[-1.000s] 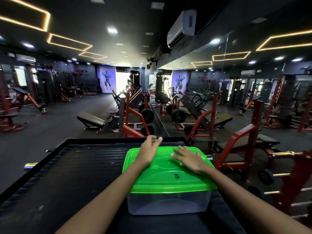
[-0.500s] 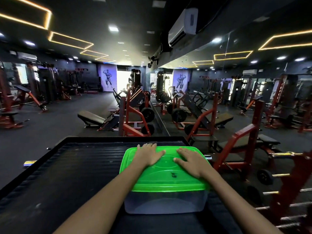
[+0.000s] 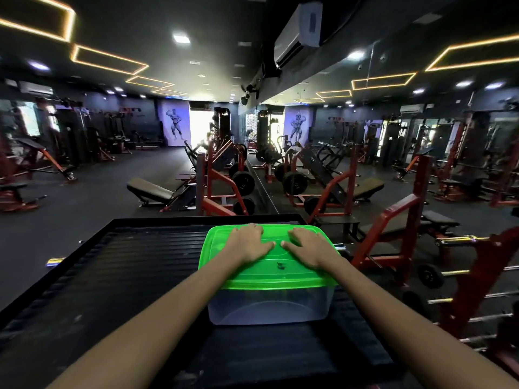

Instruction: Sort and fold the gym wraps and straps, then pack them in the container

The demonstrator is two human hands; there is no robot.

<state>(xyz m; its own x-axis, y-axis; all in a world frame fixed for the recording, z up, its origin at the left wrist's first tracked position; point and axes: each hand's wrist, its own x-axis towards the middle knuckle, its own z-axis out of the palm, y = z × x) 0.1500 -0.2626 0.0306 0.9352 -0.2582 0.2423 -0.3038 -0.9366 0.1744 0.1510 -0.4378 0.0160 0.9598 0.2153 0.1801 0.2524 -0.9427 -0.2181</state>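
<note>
container: clear plastic tub (image 3: pixel 269 307) sitting on the black ribbed platform (image 3: pixel 126 265), toward its right side, near wall facing the camera
lid: bright green lid (image 3: pixel 269 276) is on top of the tub and covers it fully, looks seated all around from here, small dark mark near the middle of it
left hand: left hand (image 3: pixel 247 242) lies palm down on the far left part of the lid, fingers pretty much straight and close together pointing away, thumb stuck out toward the centre, not gripping anything
right hand: right hand (image 3: pixel 309 247) same deal on the far right part of the lid, flat, fingers straight and only slightly spread, thumb angled in toward the other thumb
thumbs: the 2 thumb tips are near each other over the lid's middle but not touching
wraps and straps: can't see any outside the tub, and the frosted wall is too hazy to tell what's inside
platform: dark, grooved surface with a raised black rim, bare forearms reach over it from the bottom edge
small item: something blue and yellow (image 3: pixel 55 261) just off the platform's left edge, too small to say what it is
background: gym floor with red-framed benches (image 3: pixel 393 220) and plate-loaded machines, mirror wall on the right, air conditioner (image 3: pixel 297 32) up high, glowing ceiling strips
</note>
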